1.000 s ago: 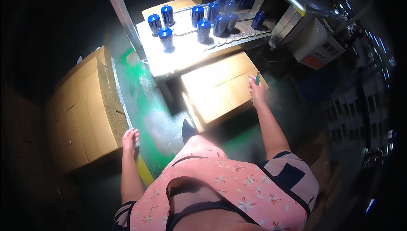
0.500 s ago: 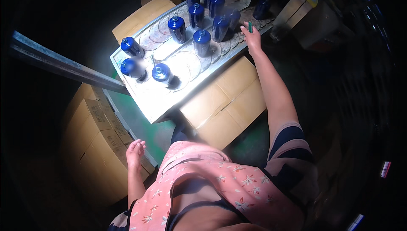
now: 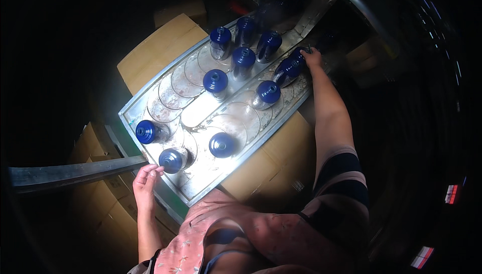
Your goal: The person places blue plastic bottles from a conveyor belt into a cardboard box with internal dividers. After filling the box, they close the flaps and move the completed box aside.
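Observation:
Several glass bottles with shiny blue tops and clearer, silvery lower sides stand upright on a conveyor of overlapping round plates. My right hand (image 3: 313, 58) is stretched to the far right side, fingers closed round a thin dark green stick (image 3: 309, 48), only partly visible. Its fingertips are right beside a blue bottle (image 3: 299, 55); I cannot tell whether they touch it. At the near left corner my left hand (image 3: 145, 181) has its fingers bunched together, with nothing seen in them. Those fingertips come up to the edge of the nearest blue bottle (image 3: 171, 160); contact is unclear.
A raised metal rim (image 3: 241, 156) borders the conveyor (image 3: 188, 80). Cardboard boxes sit beyond it (image 3: 163, 48), below it (image 3: 276, 161) and at the left (image 3: 100, 198). A metal bar (image 3: 75, 170) reaches in from the left, and a metal frame (image 3: 319, 10) stands at the far end.
The view has shifted toward the conveyor. My left hand has come up from beside my body to the near left bottle. My right hand has reached farther, to a bottle at the right.

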The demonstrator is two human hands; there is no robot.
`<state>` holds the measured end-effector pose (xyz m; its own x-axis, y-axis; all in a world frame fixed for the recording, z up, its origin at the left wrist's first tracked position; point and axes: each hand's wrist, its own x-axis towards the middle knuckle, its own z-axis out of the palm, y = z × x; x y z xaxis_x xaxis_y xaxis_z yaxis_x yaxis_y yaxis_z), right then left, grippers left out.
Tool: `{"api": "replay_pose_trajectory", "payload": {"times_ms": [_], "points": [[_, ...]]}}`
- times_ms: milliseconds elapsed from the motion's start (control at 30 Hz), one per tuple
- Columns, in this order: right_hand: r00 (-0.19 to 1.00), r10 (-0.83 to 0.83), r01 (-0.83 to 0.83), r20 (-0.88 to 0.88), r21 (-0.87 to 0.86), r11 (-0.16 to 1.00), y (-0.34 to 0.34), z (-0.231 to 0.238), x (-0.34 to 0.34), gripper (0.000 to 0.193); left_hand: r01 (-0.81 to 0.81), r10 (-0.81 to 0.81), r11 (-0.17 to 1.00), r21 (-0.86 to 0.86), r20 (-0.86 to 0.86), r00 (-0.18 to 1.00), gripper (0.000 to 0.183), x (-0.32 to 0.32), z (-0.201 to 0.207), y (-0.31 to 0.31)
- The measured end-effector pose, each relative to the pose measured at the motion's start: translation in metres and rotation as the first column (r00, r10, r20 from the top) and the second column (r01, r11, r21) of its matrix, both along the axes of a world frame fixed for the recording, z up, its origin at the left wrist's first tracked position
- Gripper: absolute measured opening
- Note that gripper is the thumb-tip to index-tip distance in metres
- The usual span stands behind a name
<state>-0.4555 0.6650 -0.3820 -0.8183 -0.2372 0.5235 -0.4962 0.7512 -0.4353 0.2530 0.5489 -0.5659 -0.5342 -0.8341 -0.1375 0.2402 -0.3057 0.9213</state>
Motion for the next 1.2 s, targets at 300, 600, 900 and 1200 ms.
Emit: {"api": "replay_pose_trajectory", "payload": {"times_ms": [300, 600, 900, 1200], "points": [[0.996, -0.093, 0.091, -0.018, -0.096, 0.991, 0.023, 0.039, -0.076, 0.042, 0.189, -0.2, 0.825, -0.532, 0.038, 0.979, 0.054, -0.197, 0.061, -0.124], [0.927, 0.374, -0.362, 0.028, -0.191, 0.912, -0.036, 0.073, 0.017, 0.051, 0.21, -0.232, 0.61, -0.764, 0.081, 0.969, 0.042, -0.316, 0.054, -0.136], [0.813, 0.492, -0.463, 0.313, -0.167, 0.871, -0.068, 0.087, 0.044, 0.051, -0.146, 0.048, 0.902, -0.405, -0.242, 0.969, 0.033, -0.248, 0.054, -0.163], [0.931, 0.364, -0.364, 0.005, 0.023, 0.931, -0.117, 0.038, 0.044, 0.032, -0.24, 0.292, 0.87, -0.432, 0.058, 0.955, 0.033, -0.224, -0.011, -0.22]]}}
